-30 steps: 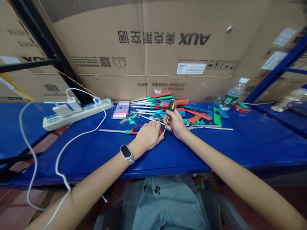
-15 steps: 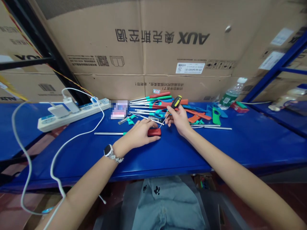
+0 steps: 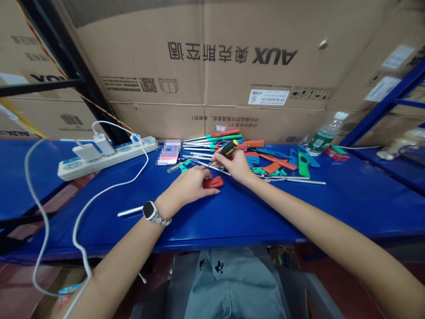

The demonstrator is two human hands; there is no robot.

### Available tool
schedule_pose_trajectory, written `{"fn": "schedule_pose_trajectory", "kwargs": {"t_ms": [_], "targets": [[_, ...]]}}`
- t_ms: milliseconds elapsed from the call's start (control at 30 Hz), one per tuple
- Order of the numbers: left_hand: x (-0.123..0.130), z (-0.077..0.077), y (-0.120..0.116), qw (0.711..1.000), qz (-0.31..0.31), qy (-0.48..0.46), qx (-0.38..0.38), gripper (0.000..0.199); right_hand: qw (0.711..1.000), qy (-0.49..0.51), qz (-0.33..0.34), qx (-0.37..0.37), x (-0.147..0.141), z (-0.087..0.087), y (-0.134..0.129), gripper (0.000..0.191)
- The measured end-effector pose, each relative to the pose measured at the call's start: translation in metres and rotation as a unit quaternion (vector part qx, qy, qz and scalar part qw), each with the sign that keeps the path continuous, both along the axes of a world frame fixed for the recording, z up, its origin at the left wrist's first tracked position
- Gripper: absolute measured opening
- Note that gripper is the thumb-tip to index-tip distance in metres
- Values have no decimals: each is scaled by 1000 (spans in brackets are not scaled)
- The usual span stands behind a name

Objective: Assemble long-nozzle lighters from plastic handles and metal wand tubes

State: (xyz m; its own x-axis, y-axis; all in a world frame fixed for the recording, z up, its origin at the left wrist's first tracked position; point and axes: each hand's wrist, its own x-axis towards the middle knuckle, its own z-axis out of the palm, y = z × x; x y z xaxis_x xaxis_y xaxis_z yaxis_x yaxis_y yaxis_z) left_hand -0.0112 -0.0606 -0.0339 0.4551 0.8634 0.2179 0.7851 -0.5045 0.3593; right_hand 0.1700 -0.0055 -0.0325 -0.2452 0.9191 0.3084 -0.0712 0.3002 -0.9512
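Observation:
My left hand point(image 3: 189, 185) is closed around a long-necked lighter with a red handle point(image 3: 214, 182), holding it low on the blue table. Its metal tube point(image 3: 129, 212) sticks out to the left beneath my wrist. In my right hand point(image 3: 236, 165) is a screwdriver with a black and yellow handle point(image 3: 229, 147). The shaft slants down to the left, its tip by my left fingers; whether it touches the lighter is hidden. Just behind both hands lies a pile of lighters point(image 3: 229, 138) with red, green and blue handles and loose metal tubes.
A white power strip point(image 3: 109, 156) with chargers and a trailing cable stands at left, beside a phone-like flat item point(image 3: 169, 152). Green and orange plastic pieces point(image 3: 303, 165) lie to the right, near a water bottle point(image 3: 327, 135). A large cardboard box point(image 3: 232, 26) rises behind the table point(image 3: 265, 217).
The screwdriver and my right hand have moved left, closer to my left hand. The lighter has turned, its tube end now nearer me. The view has shifted slightly.

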Motion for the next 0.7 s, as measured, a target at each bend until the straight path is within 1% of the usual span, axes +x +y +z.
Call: {"fn": "schedule_pose_trajectory", "kwargs": {"t_ms": [67, 133, 167, 200, 267, 333, 433, 567, 700], "targets": [[-10, 6, 2, 999, 7, -45, -3, 34, 1000, 1, -1, -4, -5, -2, 4, 19], [-23, 13, 6, 995, 38, -96, -8, 26, 1000, 4, 0, -11, -8, -7, 7, 16], [-30, 16, 8, 991, 59, -118, -3, 20, 1000, 3, 2, -12, -9, -10, 8, 17], [-36, 18, 11, 986, 87, -141, 7, 20, 1000, 1, 4, -11, -9, -13, 9, 18], [-44, 20, 15, 980, 123, -157, 16, 23, 1000, 0, 9, 0, -11, -19, 10, 26], [-46, 17, 19, 979, 136, -153, 10, 24, 1000, 1, 15, 18, -12, -23, 11, 36], [-42, 8, 23, 981, 134, -139, 8, 25, 999, 0, 20, 34, -14, -27, 13, 44], [-38, 0, 26, 981, 141, -129, 33, 23, 999, -8, 13, 28, -16, -28, 15, 47], [-39, -3, 29, 980, 125, -134, 74, 23, 1000, 4, 4, 27, -14, -25, 13, 49]]}}
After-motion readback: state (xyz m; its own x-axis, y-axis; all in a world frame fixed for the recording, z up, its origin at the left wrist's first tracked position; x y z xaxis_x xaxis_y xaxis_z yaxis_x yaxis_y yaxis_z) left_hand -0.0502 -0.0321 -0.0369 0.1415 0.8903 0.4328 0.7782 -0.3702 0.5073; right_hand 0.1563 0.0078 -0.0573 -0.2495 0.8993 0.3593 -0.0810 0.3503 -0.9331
